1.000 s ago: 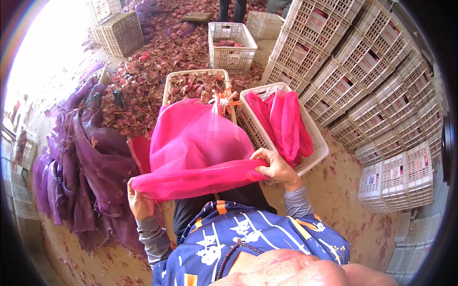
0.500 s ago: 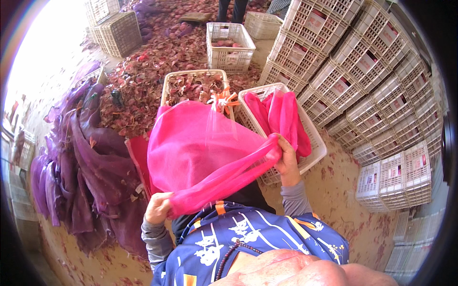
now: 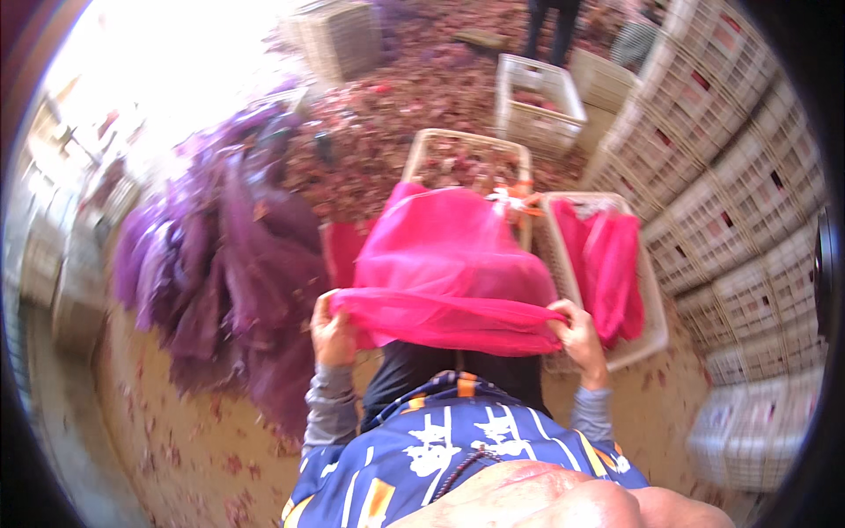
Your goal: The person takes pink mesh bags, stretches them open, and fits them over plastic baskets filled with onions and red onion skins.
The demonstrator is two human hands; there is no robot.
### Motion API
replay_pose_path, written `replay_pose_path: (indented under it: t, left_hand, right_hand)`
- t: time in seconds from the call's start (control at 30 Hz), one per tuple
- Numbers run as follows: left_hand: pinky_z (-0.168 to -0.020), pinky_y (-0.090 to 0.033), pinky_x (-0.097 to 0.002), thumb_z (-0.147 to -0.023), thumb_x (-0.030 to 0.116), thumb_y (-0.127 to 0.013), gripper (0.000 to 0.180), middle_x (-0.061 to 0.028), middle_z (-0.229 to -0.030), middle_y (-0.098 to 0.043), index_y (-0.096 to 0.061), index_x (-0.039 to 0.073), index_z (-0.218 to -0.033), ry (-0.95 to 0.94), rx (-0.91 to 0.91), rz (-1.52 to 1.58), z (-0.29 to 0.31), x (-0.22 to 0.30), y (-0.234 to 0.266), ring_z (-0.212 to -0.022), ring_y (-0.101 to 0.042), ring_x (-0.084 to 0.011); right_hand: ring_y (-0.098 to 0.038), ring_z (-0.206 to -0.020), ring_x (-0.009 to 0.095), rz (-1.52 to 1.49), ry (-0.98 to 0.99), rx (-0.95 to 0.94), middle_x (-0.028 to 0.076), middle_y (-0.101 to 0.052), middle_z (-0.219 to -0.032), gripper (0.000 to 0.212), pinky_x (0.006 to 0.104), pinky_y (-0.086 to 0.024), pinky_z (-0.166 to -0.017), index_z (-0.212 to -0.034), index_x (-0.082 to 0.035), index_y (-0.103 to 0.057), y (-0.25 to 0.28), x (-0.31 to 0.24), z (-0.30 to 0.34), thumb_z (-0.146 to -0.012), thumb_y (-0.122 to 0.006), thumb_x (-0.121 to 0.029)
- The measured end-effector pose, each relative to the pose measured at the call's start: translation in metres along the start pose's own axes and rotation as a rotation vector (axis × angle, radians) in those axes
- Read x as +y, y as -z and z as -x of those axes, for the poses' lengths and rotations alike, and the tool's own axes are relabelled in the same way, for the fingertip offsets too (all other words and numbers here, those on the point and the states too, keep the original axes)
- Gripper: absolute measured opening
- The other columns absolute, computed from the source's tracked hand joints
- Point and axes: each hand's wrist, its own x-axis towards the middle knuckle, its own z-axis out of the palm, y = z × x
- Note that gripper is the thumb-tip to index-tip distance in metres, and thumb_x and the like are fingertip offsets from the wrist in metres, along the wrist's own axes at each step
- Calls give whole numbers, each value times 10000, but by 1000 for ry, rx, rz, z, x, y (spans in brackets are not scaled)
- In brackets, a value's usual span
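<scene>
A bright pink mesh bag (image 3: 444, 242) is stretched between my two hands across my lap. My left hand (image 3: 333, 330) is closed on the left end of its gathered near edge, and my right hand (image 3: 581, 337) pinches the right end. The far part of the bag spreads over the near side of a crate of dry skins (image 3: 471, 136). Orange and white ties (image 3: 518, 201) lie by the bag's far right corner. More folded pink mesh bags (image 3: 603, 268) rest in a white plastic crate (image 3: 653, 339) just right of my right hand.
A heap of purple mesh bags (image 3: 238, 255) lies at my left. Dry reddish skins (image 3: 370, 132) cover the floor ahead. White crates (image 3: 704, 132) are stacked high on the right. Farther off are a partly filled crate (image 3: 539, 110) and a standing person's dark-clad legs (image 3: 550, 31).
The view has swung left, so everything sits farther right. The bag's near edge, slanted before, now runs almost level between my hands. My grip on both ends continues.
</scene>
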Motion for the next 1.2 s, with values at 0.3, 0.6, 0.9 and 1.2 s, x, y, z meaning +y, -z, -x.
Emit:
replay_pose_path:
  t: [0.3, 0.6, 0.9, 1.2]
  left_hand:
    - [-553, -439, -204, -884, 78, -630, 173, 52, -729, -561, -664, -5, -1032, 208, -636, -914, 25, 36, -33, -635, -497, -23]
    - [-964, -426, -574, -921, 643, -397, 713, -176, -1178, -640, -619, 12, -1168, 309, -261, 646, 17, 24, 15, -1104, -591, -377]
    - [-679, -511, -417, -901, 648, -458, 633, -107, -919, -657, -631, 40, -933, 261, -697, 349, 18, 14, 10, -797, -629, -241]
    - [-827, -507, -289, -924, 119, -623, 238, -49, -998, -655, -590, 32, -1144, 26, -260, 40, 5, 25, 1, -923, -616, -138]
  right_hand:
    - [-616, -762, 112, -988, 158, 350, 24, -636, -865, 203, 229, -500, -661, -1113, -39, -602, 12, 12, -42, -937, -598, -140]
    - [-543, -735, 39, -497, 18, -519, -17, -607, -879, 531, 176, -414, -643, -1230, -27, -499, 4, -25, -7, -802, -758, -207]
    - [-414, -521, 2, -523, 100, 96, -71, -520, -653, 225, 177, -294, -455, -900, -71, -615, 14, 18, -20, -951, -604, -290]
    - [-538, -766, 61, -299, -29, -499, -25, -605, -825, 140, 238, -457, -677, -939, -14, -612, 2, -21, 7, -865, -682, -110]
